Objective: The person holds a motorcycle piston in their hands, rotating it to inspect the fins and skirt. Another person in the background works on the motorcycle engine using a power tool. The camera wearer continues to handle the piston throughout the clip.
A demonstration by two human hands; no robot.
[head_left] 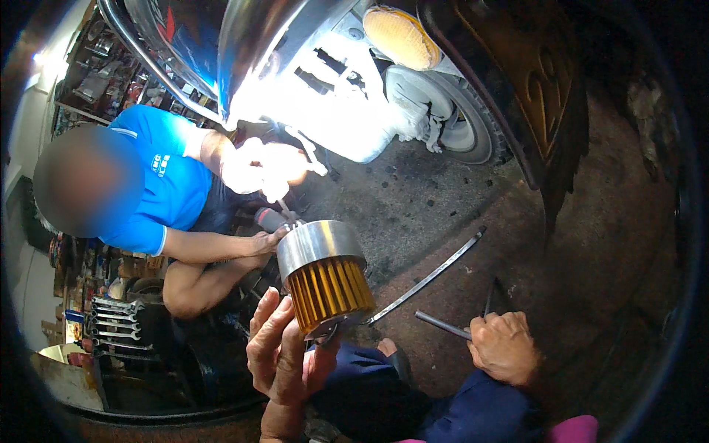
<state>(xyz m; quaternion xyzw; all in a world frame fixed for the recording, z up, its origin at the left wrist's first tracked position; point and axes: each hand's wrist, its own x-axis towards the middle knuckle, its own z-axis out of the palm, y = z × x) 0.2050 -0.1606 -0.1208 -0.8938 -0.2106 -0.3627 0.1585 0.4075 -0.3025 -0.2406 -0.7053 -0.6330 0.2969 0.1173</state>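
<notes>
My left hand (284, 354) comes up from below with its fingers and thumb closed round the lower end of a cylinder (332, 292). The cylinder has a silver metal collar and an amber, finned body. Its tilted collar points toward the brightly lit part of a vehicle. My right hand (505, 347) is a fist above my dark blue trouser leg. From it a dark grey rod (442, 323) sticks out to the left. A second thin dark piece (489, 297) rises beside the fist; whether I hold it too, I cannot tell.
A co-worker in a blue shirt (173, 184) crouches at left with a red-and-black tool (270, 219). The vehicle's wheel (461, 125) and orange lamp (401, 37) are ahead. A metal strip (428, 279) lies on the floor. Several spanners (118, 325) hang at left.
</notes>
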